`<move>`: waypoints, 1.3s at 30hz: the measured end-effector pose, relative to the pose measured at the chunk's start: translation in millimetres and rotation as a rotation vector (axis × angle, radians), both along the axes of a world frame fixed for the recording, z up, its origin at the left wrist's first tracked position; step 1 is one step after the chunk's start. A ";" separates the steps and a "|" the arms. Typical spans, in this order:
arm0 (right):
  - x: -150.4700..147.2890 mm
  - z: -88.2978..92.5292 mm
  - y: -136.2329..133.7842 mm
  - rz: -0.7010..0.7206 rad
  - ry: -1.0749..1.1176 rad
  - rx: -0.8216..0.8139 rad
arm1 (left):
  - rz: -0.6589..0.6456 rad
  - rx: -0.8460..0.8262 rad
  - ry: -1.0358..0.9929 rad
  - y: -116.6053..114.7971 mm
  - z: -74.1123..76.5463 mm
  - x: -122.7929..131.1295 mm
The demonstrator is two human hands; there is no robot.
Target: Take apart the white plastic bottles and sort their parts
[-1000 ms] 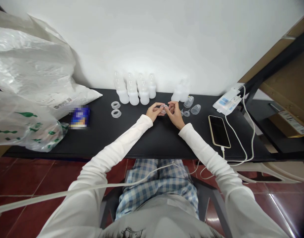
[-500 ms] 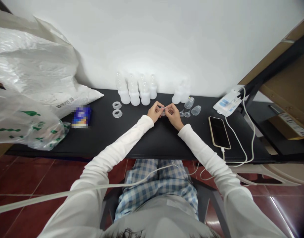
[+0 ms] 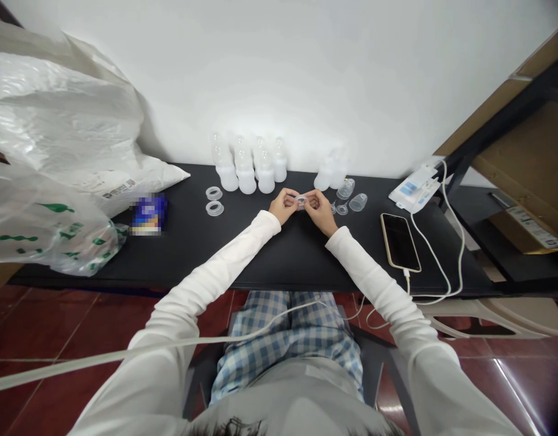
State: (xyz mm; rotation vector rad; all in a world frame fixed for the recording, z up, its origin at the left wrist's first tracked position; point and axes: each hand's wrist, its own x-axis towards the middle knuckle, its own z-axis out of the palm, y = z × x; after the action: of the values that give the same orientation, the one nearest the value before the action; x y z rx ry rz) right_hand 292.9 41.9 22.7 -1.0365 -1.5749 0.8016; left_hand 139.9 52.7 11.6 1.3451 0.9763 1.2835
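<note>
My left hand (image 3: pixel 283 206) and my right hand (image 3: pixel 319 211) meet over the middle of the black table (image 3: pixel 269 254). Both pinch a small clear plastic ring part (image 3: pixel 301 200) between their fingertips. Behind them, several white baby bottles (image 3: pixel 249 165) stand against the wall. Two more bottles (image 3: pixel 331 172) stand a little to the right. Two clear rings (image 3: pixel 214 201) lie left of my hands. Clear caps and teats (image 3: pixel 351 200) lie just right of my right hand.
Large plastic bags (image 3: pixel 56 157) fill the table's left end, with a blue packet (image 3: pixel 148 213) beside them. A phone (image 3: pixel 399 241) on a white cable and a white pack (image 3: pixel 412 184) lie at the right. A dark shelf frame (image 3: pixel 510 200) stands further right.
Both hands stay together over the small clear part. The fingers have shifted slightly on it, and the ring now shows between the fingertips.
</note>
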 end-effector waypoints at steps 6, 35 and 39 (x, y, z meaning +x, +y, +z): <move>-1.5 -9.5 6.9 0.014 0.087 -0.053 | 0.071 -0.017 0.052 -0.2 -0.3 2.1; 31.7 24.8 14.1 -0.348 0.284 0.142 | 0.141 0.171 0.214 50.8 5.0 65.2; 38.7 27.3 14.4 -0.514 0.188 0.237 | 0.209 0.158 0.305 76.1 7.4 98.5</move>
State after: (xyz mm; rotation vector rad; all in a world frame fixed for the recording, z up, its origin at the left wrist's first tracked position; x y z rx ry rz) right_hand 331.7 56.3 49.9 -1.0898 -1.1377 0.3375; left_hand 238.4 128.9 19.0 1.6283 1.2736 1.3584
